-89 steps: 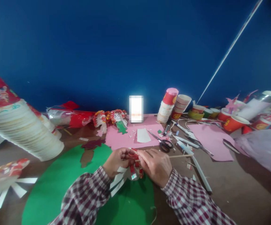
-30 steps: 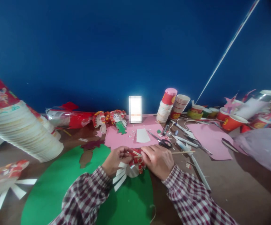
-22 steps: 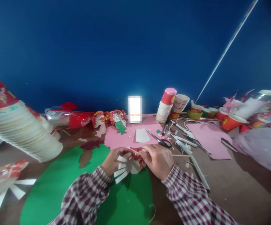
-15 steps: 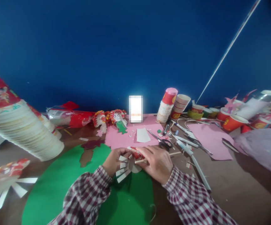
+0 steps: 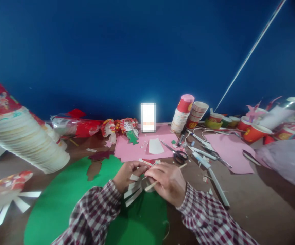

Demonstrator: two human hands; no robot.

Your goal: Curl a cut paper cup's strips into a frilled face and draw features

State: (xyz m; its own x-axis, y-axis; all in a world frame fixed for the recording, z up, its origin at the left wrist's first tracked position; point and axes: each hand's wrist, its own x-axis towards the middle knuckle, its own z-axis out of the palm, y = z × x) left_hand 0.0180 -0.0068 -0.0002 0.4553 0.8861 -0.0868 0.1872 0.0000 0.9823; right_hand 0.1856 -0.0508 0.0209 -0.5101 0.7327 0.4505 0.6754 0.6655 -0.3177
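Over the green paper (image 5: 61, 197), my left hand (image 5: 128, 175) grips the left side of a cut paper cup (image 5: 134, 194), whose white strips fan out toward me. My right hand (image 5: 166, 180) meets it from the right, with a thin pale wooden stick (image 5: 151, 186) running under its fingers. The fingertips of both hands come together at the cup's red printed part (image 5: 149, 162), which they partly cover. Beyond them lie black-handled scissors (image 5: 180, 157) and a white paper piece (image 5: 156, 146) on pink paper (image 5: 127, 153).
Stacked cups (image 5: 42, 146) lean at the left, near another cut cup (image 5: 7, 192). Upright cup stacks (image 5: 180, 117) stand at the back. A glue gun (image 5: 201, 160) lies right of the scissors, near pink paper (image 5: 232, 153) and a plastic bag (image 5: 287, 163).
The cut cup has turned and its strips have shifted slightly down and left. My fingertips have drawn closer together, and the stick is now more steeply slanted.
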